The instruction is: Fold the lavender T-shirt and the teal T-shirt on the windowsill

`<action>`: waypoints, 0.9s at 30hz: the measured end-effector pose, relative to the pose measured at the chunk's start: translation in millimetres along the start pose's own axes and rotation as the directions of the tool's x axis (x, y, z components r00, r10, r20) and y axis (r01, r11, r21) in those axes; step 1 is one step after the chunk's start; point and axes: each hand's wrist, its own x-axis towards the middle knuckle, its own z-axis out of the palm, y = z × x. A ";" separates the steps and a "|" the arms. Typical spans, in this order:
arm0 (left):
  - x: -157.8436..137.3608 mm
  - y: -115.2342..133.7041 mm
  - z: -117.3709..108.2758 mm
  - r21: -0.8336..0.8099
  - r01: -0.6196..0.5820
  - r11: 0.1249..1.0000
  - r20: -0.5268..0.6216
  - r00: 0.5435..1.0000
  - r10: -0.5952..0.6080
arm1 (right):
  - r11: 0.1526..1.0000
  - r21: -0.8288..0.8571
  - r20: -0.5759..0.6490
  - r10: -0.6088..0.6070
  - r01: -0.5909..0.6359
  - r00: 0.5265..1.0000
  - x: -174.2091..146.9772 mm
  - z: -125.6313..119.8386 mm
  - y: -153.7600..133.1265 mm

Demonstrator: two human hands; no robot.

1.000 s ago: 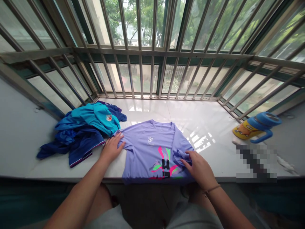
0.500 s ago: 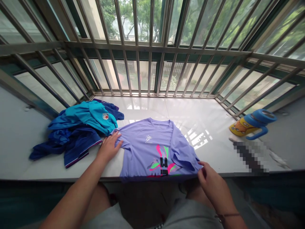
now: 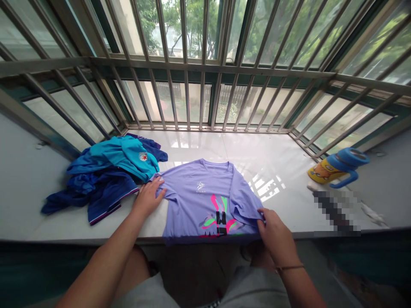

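Note:
A lavender T-shirt (image 3: 189, 196) with a bright print lies face up on the white sill (image 3: 237, 145), its hem hanging over the front edge. My left hand (image 3: 150, 196) rests flat on the tip of the left sleeve, fingers stretched out. At the right sleeve's outer edge, my right hand (image 3: 272, 231) pinches the fabric between thumb and fingers. That right sleeve is folded inward over the shirt's side. Just beyond my left hand sits a heap of blue and turquoise clothes (image 3: 112, 162).
A yellow and blue bottle (image 3: 334, 167) stands at the right side of the sill. Near it is a pixelated dark item (image 3: 334, 211). Metal window bars (image 3: 186, 98) close off the back and both sides.
My right hand has moved slightly left and up, carrying the right sleeve's edge inward. The left hand stays on the left sleeve.

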 end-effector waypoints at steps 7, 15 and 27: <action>-0.4 -0.7 1.1 -0.001 0.008 1.000 -0.009 1.000 -0.008 | 0.982 -0.191 0.058 0.005 0.006 0.998 -20.0 -13.7 14.0; -0.4 -2.6 4.0 -0.011 -0.009 1.000 -0.028 1.000 0.009 | 0.990 -0.037 -0.002 -0.135 0.135 0.991 23.8 -4.5 -63.3; -0.7 0.2 2.1 -0.031 0.010 0.999 -0.029 1.000 -0.011 | 0.854 0.462 -0.011 0.277 -0.241 0.961 50.2 9.9 -63.0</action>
